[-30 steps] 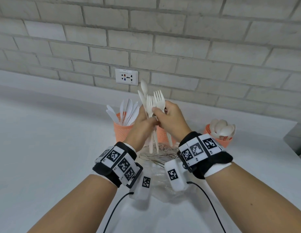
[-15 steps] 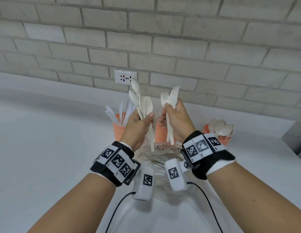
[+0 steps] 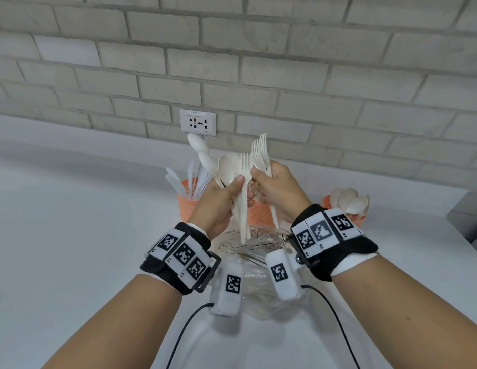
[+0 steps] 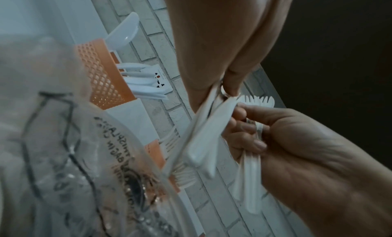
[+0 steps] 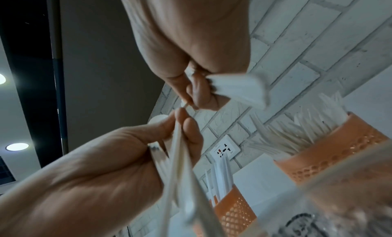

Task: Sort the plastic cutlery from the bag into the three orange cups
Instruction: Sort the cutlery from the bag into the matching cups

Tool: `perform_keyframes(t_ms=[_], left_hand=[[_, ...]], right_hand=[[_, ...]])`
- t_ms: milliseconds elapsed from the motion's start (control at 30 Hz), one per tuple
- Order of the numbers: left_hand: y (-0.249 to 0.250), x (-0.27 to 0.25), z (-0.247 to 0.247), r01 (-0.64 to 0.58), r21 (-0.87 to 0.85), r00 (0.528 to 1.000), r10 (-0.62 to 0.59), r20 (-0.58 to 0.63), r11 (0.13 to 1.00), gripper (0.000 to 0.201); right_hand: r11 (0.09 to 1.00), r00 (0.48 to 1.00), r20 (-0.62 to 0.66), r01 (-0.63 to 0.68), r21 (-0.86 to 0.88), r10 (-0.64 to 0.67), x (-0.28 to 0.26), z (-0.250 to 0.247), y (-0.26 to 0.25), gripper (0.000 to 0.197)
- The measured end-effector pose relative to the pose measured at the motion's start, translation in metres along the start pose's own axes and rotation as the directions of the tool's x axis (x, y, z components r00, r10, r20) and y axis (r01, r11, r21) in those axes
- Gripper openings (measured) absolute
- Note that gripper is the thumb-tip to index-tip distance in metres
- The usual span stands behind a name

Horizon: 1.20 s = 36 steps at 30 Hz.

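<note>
A mixed bunch of spoons and forks [image 3: 233, 179] is gripped upright in the left hand [image 3: 221, 201], fingers curled round the handles and thumb pressed across the front, heads fanned out at twelve o'clock, presumably so that each kind can be read at a glance. At three o'clock of that bunch, a small sheaf of forks [image 3: 261, 153] is clamped in the right hand [image 3: 280, 193], fingers wrapped about the handles, while its thumb and forefinger are brought against one fork in the left hand's bunch; it looks as though that fork is being picked off to join the others. Both hands are held above the clear plastic bag [image 3: 258, 251], which lies crumpled on the white counter [image 3: 72, 235], so anything dropped would likely land back on it. Behind the hands the three cups are lined up along the wall: the knife cup [image 3: 188, 206] at ten o'clock, the middle cup [image 3: 258, 214] largely hidden behind the hands, with forks seen in it from the right wrist view, and the spoon cup [image 3: 357, 218] at three o'clock, heaped with bowls. By the look of it, sorting is well along, with this handful and whatever remains in the bag outstanding; the bag's contents cannot be made out.
</note>
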State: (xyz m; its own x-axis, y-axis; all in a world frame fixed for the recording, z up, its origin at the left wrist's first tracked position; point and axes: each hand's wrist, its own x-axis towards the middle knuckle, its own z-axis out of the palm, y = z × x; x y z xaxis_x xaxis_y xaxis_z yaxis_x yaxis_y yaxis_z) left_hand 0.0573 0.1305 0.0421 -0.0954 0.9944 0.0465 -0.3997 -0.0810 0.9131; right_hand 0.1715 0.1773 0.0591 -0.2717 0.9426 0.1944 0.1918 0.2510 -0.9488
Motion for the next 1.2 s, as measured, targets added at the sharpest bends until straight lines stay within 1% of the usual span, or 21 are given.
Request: perform_keyframes(t_ms=[67,133,200,267,367,433,500,567,633,700,733,767,833,867,900,933,967,1033,1100,1133,1200], left_hand=[[0.001,0.003,0.001,0.01,-0.027,1.0,-0.011,-0.029,1.0,0.014],[0.002,0.007,-0.001,0.02,-0.034,0.998,-0.023,-0.065,0.999,0.011],[0.003,0.01,-0.007,0.018,-0.028,0.995,-0.021,-0.098,0.999,0.01],[0.005,0.012,-0.012,0.011,-0.037,0.993,-0.015,-0.114,0.999,0.009],[0.007,0.014,-0.016,0.011,-0.056,0.994,-0.017,-0.108,0.998,0.008],[0.009,0.013,-0.016,0.008,-0.05,0.996,-0.013,-0.09,0.999,0.009],[0.009,0.013,-0.016,0.006,-0.038,0.998,-0.009,-0.07,0.999,0.011],[0.01,0.012,-0.016,0.006,-0.035,0.998,-0.008,-0.061,0.999,0.011],[0.009,0.013,-0.017,0.003,-0.032,0.998,-0.005,-0.058,0.999,0.01],[0.008,0.013,-0.017,0.004,-0.026,0.999,-0.005,-0.047,1.0,0.009],[0.007,0.013,-0.017,0.008,-0.021,0.999,-0.009,-0.04,1.0,0.01],[0.006,0.014,-0.017,0.013,-0.012,0.999,-0.014,-0.035,1.0,0.01],[0.004,0.014,-0.017,0.025,0.009,0.999,-0.025,-0.022,1.0,0.01],[0.003,0.014,-0.016,0.033,0.018,0.999,-0.033,-0.011,0.999,0.01],[0.003,0.014,-0.015,0.039,0.027,0.999,-0.039,0.002,0.999,0.01],[0.003,0.014,-0.013,0.043,0.039,0.999,-0.044,0.017,0.998,0.011],[0.003,0.013,-0.011,0.043,0.054,0.999,-0.045,0.03,0.998,0.011],[0.004,0.011,-0.009,0.041,0.074,0.998,-0.044,0.049,0.996,0.012],[0.006,0.01,-0.008,0.036,0.076,0.997,-0.041,0.058,0.996,0.012],[0.007,0.01,-0.008,0.034,0.077,0.997,-0.039,0.06,0.996,0.012],[0.007,0.009,-0.008,0.033,0.084,0.998,-0.038,0.059,0.996,0.013]], right_hand=[[0.998,0.998,-0.04,-0.041,0.055,0.044,0.001,-0.001,-0.002,0.02],[0.98,0.986,-0.143,-0.057,0.191,0.086,0.005,-0.01,-0.008,0.023],[0.911,0.961,-0.248,-0.012,0.412,0.125,0.015,-0.025,-0.015,0.019],[0.844,0.921,-0.36,0.07,0.532,0.151,0.031,-0.043,-0.018,0.023],[0.824,0.873,-0.454,0.12,0.553,0.178,0.054,-0.057,-0.012,0.029],[0.836,0.869,-0.468,0.133,0.533,0.16,0.066,-0.056,-0.005,0.029],[0.891,0.887,-0.454,0.13,0.434,0.091,0.071,-0.048,0.002,0.026],[0.947,0.926,-0.374,0.072,0.313,0.053,0.071,-0.038,0.015,0.028],[0.968,0.962,-0.257,-0.026,0.251,0.092,0.067,-0.031,0.034,0.025],[0.976,0.973,-0.201,-0.072,0.207,0.114,0.063,-0.03,0.048,0.017],[0.979,0.973,-0.21,-0.058,0.197,0.099,0.061,-0.029,0.05,0.021],[0.983,0.971,-0.229,-0.031,0.179,0.073,0.061,-0.029,0.05,0.029],[0.997,0.961,-0.273,-0.01,0.075,0.03,0.062,-0.029,0.047,0.052],[1.0,0.958,-0.285,-0.014,0.013,0.017,0.062,-0.029,0.045,0.056],[0.999,0.959,-0.282,-0.012,-0.053,-0.003,0.062,-0.03,0.045,0.051],[0.993,0.965,-0.261,0.006,-0.117,-0.036,0.063,-0.031,0.045,0.039],[0.984,0.972,-0.226,0.031,-0.173,-0.07,0.063,-0.032,0.045,0.026],[0.965,0.985,-0.134,0.074,-0.252,-0.11,0.062,-0.034,0.043,0.015],[0.956,0.986,-0.057,0.14,-0.256,-0.159,0.062,-0.036,0.041,0.011],[0.958,0.983,-0.042,0.166,-0.234,-0.181,0.06,-0.037,0.04,0.011],[0.971,0.985,-0.025,0.164,-0.174,-0.171,0.06,-0.038,0.043,0.01]])
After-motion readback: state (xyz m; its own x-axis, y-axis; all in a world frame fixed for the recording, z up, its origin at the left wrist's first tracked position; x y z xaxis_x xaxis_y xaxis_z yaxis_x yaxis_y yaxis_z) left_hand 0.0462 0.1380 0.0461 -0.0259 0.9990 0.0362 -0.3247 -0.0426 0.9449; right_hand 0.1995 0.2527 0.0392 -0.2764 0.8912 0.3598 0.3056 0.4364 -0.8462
